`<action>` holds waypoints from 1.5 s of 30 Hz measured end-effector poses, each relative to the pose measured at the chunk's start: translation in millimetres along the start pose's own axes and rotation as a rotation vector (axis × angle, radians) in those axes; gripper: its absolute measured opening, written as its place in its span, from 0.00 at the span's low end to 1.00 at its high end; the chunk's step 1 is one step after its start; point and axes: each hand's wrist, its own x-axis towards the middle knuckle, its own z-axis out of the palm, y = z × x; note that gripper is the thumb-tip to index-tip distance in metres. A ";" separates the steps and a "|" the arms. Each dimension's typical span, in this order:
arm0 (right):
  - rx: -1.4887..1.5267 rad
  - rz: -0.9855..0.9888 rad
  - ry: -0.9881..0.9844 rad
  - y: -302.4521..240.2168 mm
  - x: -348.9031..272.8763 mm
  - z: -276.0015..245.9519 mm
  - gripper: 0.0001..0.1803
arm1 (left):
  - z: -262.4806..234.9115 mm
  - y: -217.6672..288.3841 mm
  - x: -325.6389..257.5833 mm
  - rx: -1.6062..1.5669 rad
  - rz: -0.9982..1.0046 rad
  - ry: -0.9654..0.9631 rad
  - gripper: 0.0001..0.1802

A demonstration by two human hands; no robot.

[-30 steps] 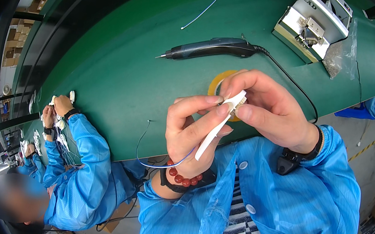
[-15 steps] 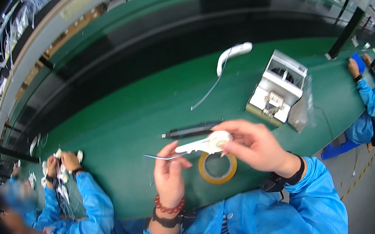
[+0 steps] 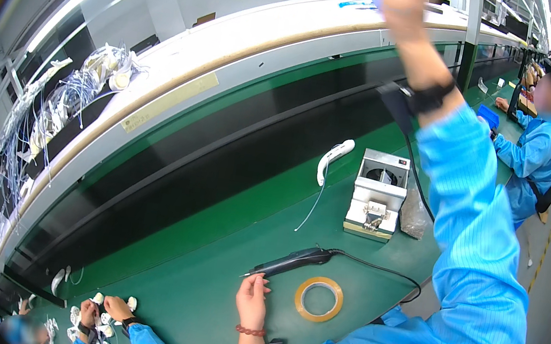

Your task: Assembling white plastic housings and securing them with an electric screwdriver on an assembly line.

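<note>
right hand (image 3: pixel 399 6) risen toward white shelf (image 3: pixel 239 27), left hand (image 3: pixel 251 304) over green bench (image 3: pixel 195 270), both grips unclear

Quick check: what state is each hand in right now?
Left hand: half-curled near the black screwdriver; whether it holds anything can't be told.
Right hand: blurred at the top edge; can't be told.

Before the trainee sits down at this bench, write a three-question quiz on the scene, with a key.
1. True or false: the yellow tape roll lies on the green table.
2. Fill in: the left hand is beside the tip of the black corded tool, an electric ____.
3. Which hand is raised higher in the picture? A) left B) right

Key: 1 true; 2 screwdriver; 3 B, the right hand.
</note>
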 end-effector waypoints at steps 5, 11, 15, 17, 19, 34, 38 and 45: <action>-0.022 -0.187 -0.449 -29.0 -51.1 98.9 0.16 | -7.0 -11.4 -7.9 0.058 0.012 -0.035 0.10; 0.144 -0.451 -0.394 -27.7 -53.6 83.7 0.20 | 0.4 -15.2 -0.5 0.176 0.079 -0.092 0.10; 0.605 0.040 -0.406 -60.1 -100.8 50.9 0.17 | -5.1 -14.3 -1.4 0.282 0.137 -0.079 0.09; 0.455 -0.055 -0.485 -42.5 -144.2 46.2 0.18 | -2.3 -10.6 0.9 0.273 0.126 -0.083 0.09; 0.114 -0.198 -0.704 -26.9 -195.1 52.8 0.15 | 6.3 -12.7 6.6 0.268 0.132 -0.116 0.08; -0.438 -0.300 -1.856 -27.5 -309.6 121.7 0.25 | -7.7 -18.8 10.1 0.066 0.081 -0.084 0.09; 0.120 -0.325 -1.866 -105.3 -326.5 68.3 0.24 | -12.7 -14.6 8.2 -0.005 -0.024 -0.074 0.10; 0.619 -0.097 -1.560 -158.3 -330.4 -68.7 0.15 | -12.4 -12.9 6.5 0.052 0.081 -0.081 0.10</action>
